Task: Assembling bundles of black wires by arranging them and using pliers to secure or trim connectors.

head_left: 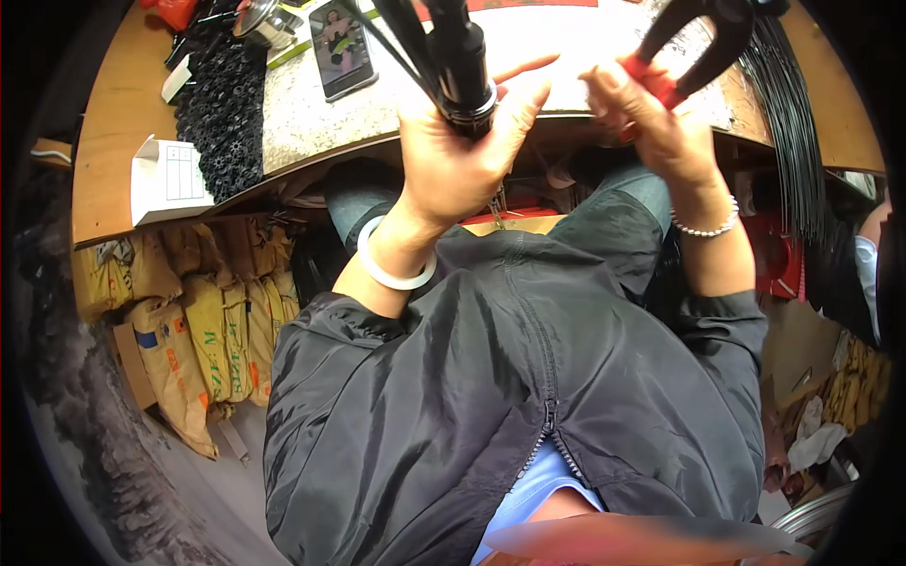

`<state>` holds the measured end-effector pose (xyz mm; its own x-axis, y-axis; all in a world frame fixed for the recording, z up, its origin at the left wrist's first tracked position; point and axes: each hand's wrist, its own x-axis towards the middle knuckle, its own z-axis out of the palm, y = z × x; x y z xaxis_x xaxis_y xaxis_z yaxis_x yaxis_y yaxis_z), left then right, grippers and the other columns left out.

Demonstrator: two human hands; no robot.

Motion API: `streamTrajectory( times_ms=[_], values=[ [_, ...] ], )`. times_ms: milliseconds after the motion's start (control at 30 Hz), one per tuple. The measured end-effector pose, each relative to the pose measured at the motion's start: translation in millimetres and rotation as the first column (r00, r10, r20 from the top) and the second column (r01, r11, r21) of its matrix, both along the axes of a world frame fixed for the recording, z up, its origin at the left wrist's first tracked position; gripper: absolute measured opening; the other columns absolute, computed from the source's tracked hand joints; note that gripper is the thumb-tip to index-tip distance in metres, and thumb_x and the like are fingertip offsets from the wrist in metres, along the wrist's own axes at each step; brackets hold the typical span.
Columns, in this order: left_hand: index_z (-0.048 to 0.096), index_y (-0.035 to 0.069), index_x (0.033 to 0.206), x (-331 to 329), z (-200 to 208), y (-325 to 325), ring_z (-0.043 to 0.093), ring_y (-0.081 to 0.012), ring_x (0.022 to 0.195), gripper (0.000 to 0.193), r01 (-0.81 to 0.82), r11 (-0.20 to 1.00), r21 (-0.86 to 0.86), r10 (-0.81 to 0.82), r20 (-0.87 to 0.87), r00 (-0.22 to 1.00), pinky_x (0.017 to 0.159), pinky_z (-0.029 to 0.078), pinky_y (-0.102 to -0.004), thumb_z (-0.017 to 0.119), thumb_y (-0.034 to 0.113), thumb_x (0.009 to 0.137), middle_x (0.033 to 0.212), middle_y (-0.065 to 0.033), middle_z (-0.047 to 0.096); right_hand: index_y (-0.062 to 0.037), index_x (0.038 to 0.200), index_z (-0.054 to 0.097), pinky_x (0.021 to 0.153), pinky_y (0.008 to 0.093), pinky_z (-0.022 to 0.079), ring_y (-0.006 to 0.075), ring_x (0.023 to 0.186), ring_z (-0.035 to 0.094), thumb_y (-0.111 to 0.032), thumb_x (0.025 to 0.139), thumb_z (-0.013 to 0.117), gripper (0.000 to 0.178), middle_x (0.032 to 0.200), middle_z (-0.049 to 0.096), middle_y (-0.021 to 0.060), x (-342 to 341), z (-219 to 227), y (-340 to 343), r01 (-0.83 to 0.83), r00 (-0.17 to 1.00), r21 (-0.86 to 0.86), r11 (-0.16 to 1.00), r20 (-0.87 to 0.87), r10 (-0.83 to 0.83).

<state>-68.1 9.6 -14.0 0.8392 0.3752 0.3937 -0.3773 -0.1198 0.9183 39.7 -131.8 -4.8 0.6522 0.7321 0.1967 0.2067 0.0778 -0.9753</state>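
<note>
Held up at the upper middle, over the near edge of the table (406,127): a black shaft (462,71) with thin ribs (401,52) slanting along the left side and a shiny rim near the lower end. Gripped low by the left hand (448,179), lower end against the palm. Thumb and one of the fingers (527,66) stretched toward the right, the rest mostly hidden behind; cannot tell how tightly curled.

Gripped in the right hand (675,137), to the right of the shaft and apart from it: a black looped tool (722,52) with red parts close to the palm. Fingers bent in around the red parts, thumb pointing up and leftward; tips blurred.

Worn on the wrists: a white bangle (396,274) on the left, a beaded bracelet (708,222) on the right.

Lying left of the shaft on the table: a phone (340,47) with a lit screen. Farther left, a heap of small black parts (222,113), then a white box (170,179) near the corner. Hanging over the edge at far right: a bundle of black wires (797,132).

Nearer the camera, a black jacket (510,349); down at left, yellowish sacks (222,330) side by side.
</note>
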Motion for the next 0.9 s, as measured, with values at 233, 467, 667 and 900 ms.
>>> streamTrajectory(
  times_ms=[233,467,667,900],
  values=[
    [0.06,-0.004,0.099,-9,11,-4,0.047,-0.0045,0.054,0.018,0.02,0.999,-0.026,-0.02,0.019,1.0,0.05,0.036,-0.0184,0.058,0.0,0.081,0.068,-0.0015,0.055,0.0003,0.088,0.058,0.048,0.0175,0.032,0.0057,0.056,0.043,-0.021,0.089,0.051,0.023,0.064,0.051,0.0004,-20,1,11,-0.065,0.991,0.079,0.995,-0.108,0.073],
    [0.054,-0.006,0.109,-2,-1,-3,0.056,-0.0073,0.059,0.027,0.004,0.991,-0.131,0.0,0.033,0.999,0.053,0.046,-0.0164,0.056,0.005,0.084,0.081,-0.0097,0.064,-0.0001,0.091,0.064,0.06,0.0207,0.046,0.0113,0.068,0.059,-0.008,0.078,0.065,0.015,0.079,0.064,0.0072,-36,1,10,0.257,0.477,0.133,0.957,0.844,-0.245],
    [0.061,-0.006,0.095,-8,0,-4,0.061,-0.0118,0.076,0.018,-0.004,0.963,-0.268,0.02,0.058,0.998,0.07,0.048,-0.023,0.052,-0.006,0.08,0.087,-0.0105,0.065,0.0004,0.084,0.063,0.061,0.0254,0.047,0.0164,0.067,0.059,-0.003,0.072,0.07,0.015,0.076,0.062,0.0096,-36,7,30,0.01,0.651,0.389,0.921,0.696,-0.301],
    [0.064,-0.004,0.09,-12,3,2,0.061,-0.0095,0.07,0.013,-0.008,0.99,-0.143,0.014,0.041,0.999,0.064,0.048,-0.0203,0.062,-0.003,0.077,0.079,-0.0071,0.065,-0.0013,0.091,0.063,0.055,0.0201,0.043,0.0062,0.06,0.052,-0.017,0.084,0.061,0.018,0.068,0.059,-0.0008,-39,-5,21,0.121,0.984,0.172,0.978,0.112,-0.141]
  ],
)
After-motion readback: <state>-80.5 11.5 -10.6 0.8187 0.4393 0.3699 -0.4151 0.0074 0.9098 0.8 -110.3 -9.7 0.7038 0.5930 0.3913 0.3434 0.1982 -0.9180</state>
